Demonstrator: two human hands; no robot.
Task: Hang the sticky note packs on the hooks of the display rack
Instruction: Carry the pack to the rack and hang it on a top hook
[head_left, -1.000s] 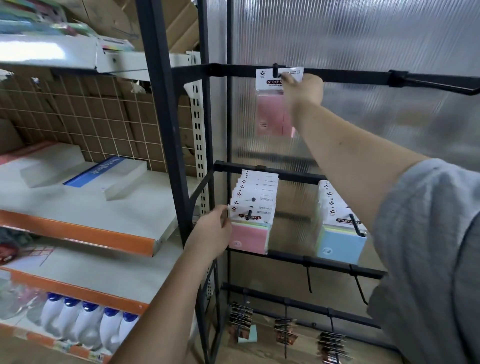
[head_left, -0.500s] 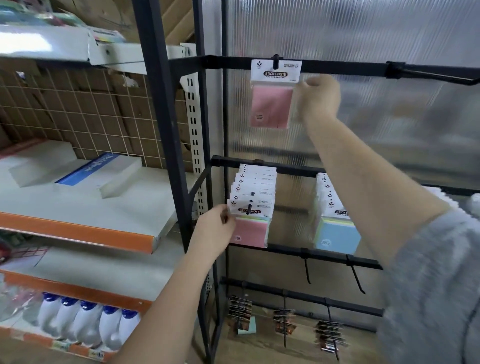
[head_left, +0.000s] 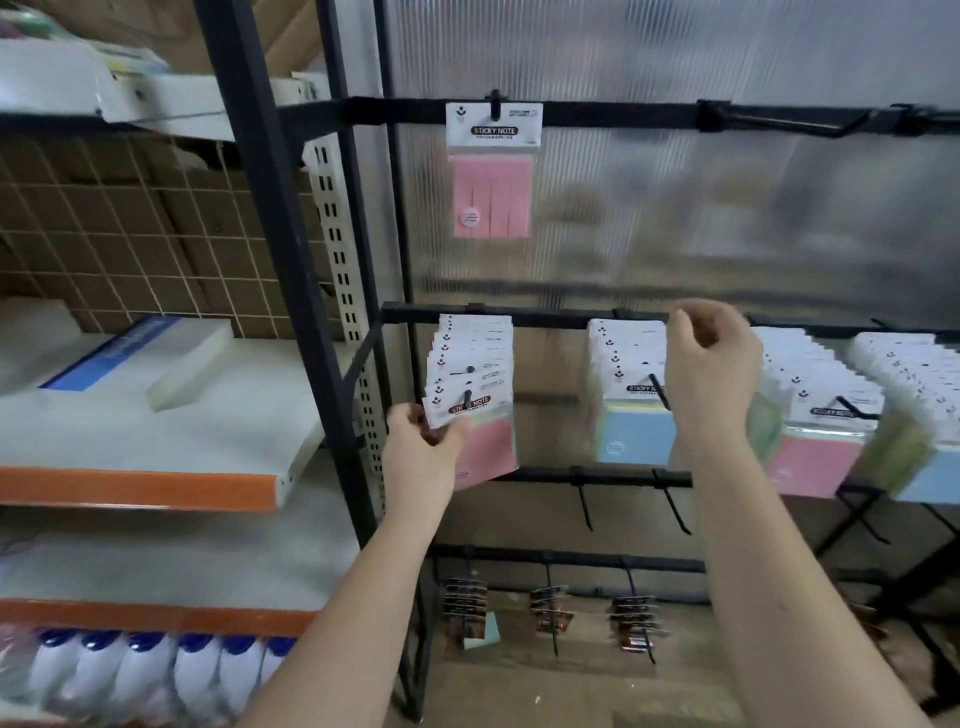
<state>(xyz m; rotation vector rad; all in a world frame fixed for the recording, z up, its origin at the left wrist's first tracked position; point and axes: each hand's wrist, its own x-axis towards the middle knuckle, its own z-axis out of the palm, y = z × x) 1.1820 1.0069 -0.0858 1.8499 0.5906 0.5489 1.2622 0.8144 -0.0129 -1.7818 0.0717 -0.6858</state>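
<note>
My left hand (head_left: 422, 457) pinches the front pink sticky note pack (head_left: 480, 431) on its black hook (head_left: 467, 401); my right hand (head_left: 711, 374), loosely curled, holds nothing.

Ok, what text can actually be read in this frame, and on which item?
"STICKY NOTE": header card of the single pink pack on the top bar.
"STICKY NOTE": front pack of the left stack, pinched by the left hand.
Smaller print on these cards, other packs' banners, and the blue box: too blurred.

White blue-capped bottles (head_left: 150, 675) below shelf (head_left: 140, 486)
</note>
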